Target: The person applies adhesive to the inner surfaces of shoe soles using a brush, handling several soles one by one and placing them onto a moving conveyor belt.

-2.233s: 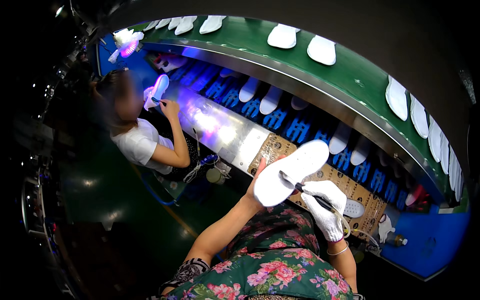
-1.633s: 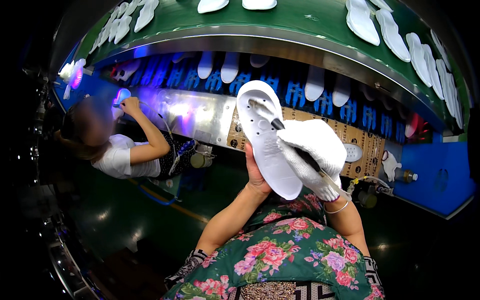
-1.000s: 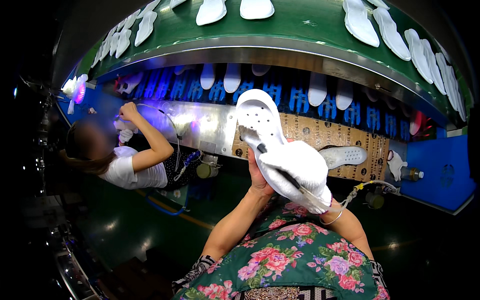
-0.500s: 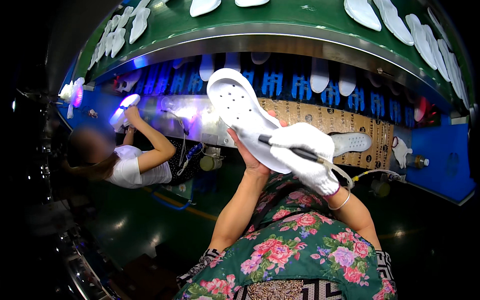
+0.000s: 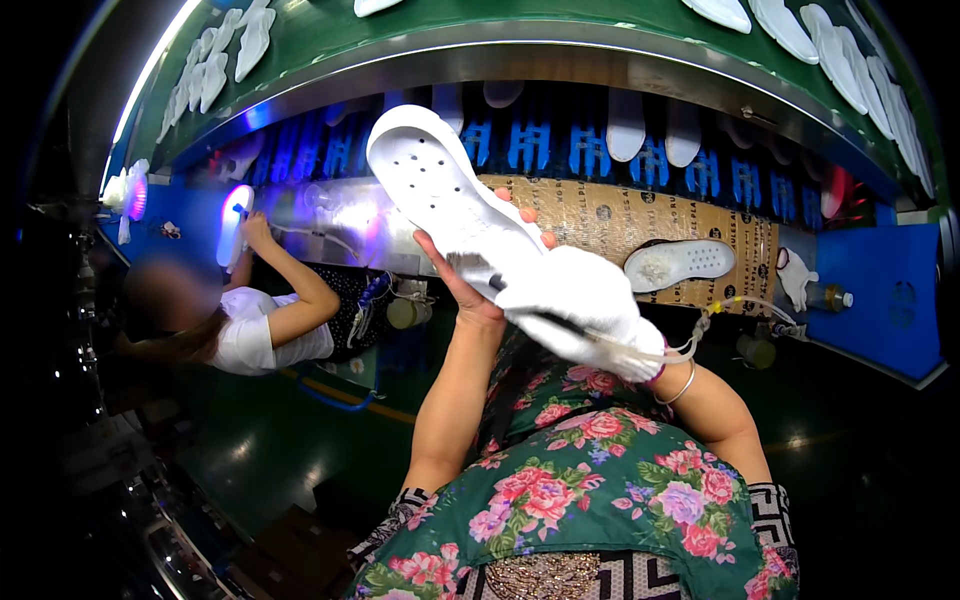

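A white shoe sole with small holes in its broad far end is held up, slanting across the view. My bare left hand grips it from beneath, with fingertips showing along its right edge. In a white knit glove, my right hand is closed round a black pen-like tool trailing a thin hose. The tool's dark tip is at the sole's narrower part, close to my left thumb; whether it touches is unclear. My glove hides the sole's near end.
Another white sole lies on brown cardboard. Blue racks with soles stand behind, below a green belt with a metal edge. A glove and bottle sit right. A co-worker holds a lit sole at left.
The sole has moved left and up in the view. My gloved right hand with the tool has shifted left and covers more of the sole's near end. The whole view has also shifted slightly.
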